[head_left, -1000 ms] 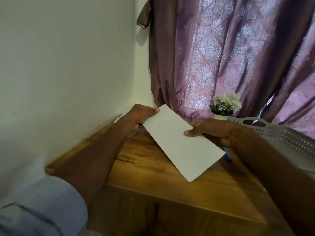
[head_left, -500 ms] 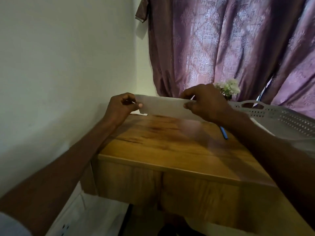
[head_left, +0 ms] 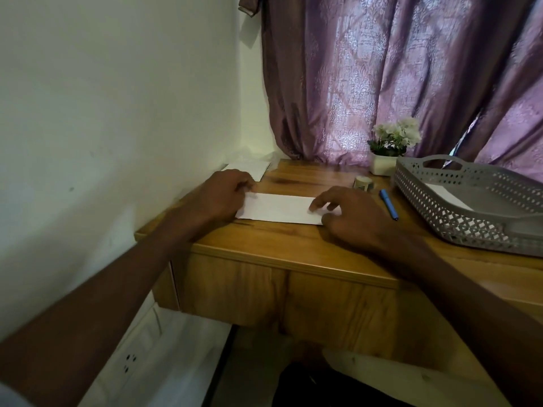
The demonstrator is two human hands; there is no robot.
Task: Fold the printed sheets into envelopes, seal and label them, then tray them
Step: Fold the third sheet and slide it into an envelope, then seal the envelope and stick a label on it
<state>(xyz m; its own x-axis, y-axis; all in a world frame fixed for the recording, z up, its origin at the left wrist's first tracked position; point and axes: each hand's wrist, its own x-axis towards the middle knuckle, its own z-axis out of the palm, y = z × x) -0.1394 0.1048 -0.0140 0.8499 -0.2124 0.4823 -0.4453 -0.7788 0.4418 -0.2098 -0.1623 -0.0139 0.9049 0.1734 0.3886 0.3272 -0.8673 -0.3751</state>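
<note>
— On the wooden desk (head_left: 293, 245), near its front edge, I see the white envelope (head_left: 279, 207) lying flat. Do you see the same?

— Yes. My left hand (head_left: 219, 196) rests on its left end, fingers curled down on the paper. Whether the thumb pinches the edge I cannot tell, the knuckles hide it.

— And the right hand (head_left: 348, 214)?

— It covers the right end. The fingers are loosely bent and the fingertips (head_left: 316, 205) press on the paper; the corner under the palm is hidden.

— Can you read any print or label on the envelope?

— No, the visible face looks plain, a bit blurred.

— What is behind the left hand?

— More white paper (head_left: 249, 167) in the corner by the wall, partly covered by the hand.

— And to the right?

— A blue pen (head_left: 388, 203) lies just beside the right hand, a small tape roll (head_left: 363, 182) behind it, then a potted flower (head_left: 392, 148) before the purple curtain (head_left: 396, 77). The grey perforated tray (head_left: 458, 218) is cut off by the frame edge; a white sheet (head_left: 448, 196) lies inside, only partly seen over the wall.
</note>
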